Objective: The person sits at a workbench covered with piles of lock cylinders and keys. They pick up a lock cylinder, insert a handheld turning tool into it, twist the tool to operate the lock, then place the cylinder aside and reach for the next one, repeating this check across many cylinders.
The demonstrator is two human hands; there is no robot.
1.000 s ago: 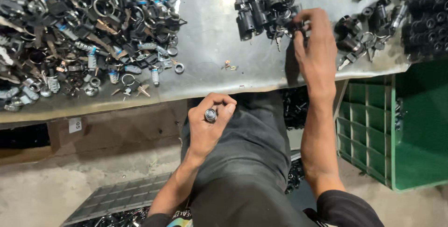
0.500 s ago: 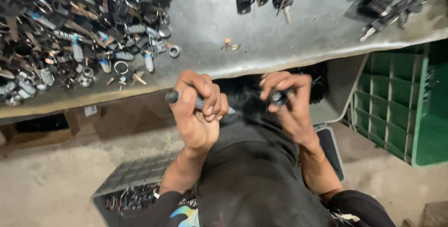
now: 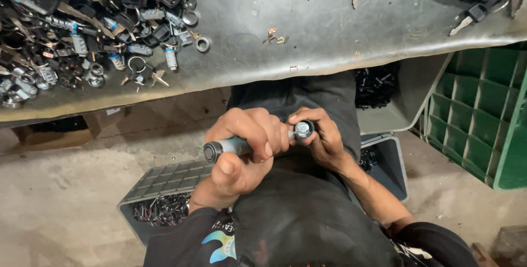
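Left hand (image 3: 244,146) fisted round grey-handled tool (image 3: 228,148); right hand (image 3: 321,141) pinches small metal cylinder (image 3: 303,129) at its tip, over lap, below table edge (image 3: 329,64). Step in hand – working tool into cylinder (likely lock part). Next needs steady alignment.

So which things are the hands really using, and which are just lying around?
In use:
- left hand gripping a tool with a grey-blue handle
- right hand holding a small round metal part against the tool's tip

Just lying about:
- heap of metal parts on the table
- grey crate on the floor
- green crate
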